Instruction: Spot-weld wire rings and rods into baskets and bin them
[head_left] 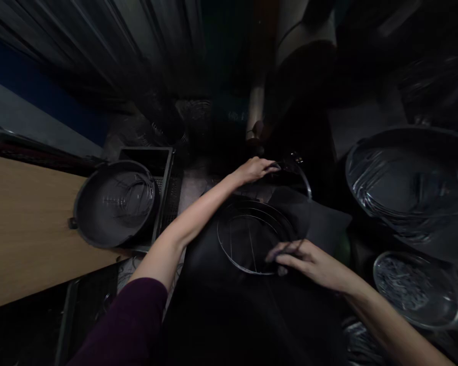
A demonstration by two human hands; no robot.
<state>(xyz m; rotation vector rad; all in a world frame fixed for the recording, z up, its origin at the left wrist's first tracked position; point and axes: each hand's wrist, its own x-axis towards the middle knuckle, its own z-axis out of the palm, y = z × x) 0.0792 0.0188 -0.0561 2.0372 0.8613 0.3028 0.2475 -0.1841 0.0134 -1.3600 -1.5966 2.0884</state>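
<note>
My left hand (255, 170) reaches forward with its fingers closed on the edge of a thin metal wire ring (309, 188). The ring stands tilted, its right side catching the light, and its far part lies close to dark machinery. My right hand (299, 258) is lower and nearer to me, its fingers curled at the ring's lower part; motion smears the fingertips. Below both hands, a round wire rack (251, 239) with concentric rings and cross wires rests on dark cloth over my lap. Whether my right fingers also touch the rack I cannot tell.
A black round tub (114, 236) with wire pieces stands left, beside a dark crate (169, 178) and a wooden board (30, 229). On the right are a large tub of wire rings (353, 190) and a bowl of short metal pieces (402, 282). A metal cylinder (256, 109) hangs ahead.
</note>
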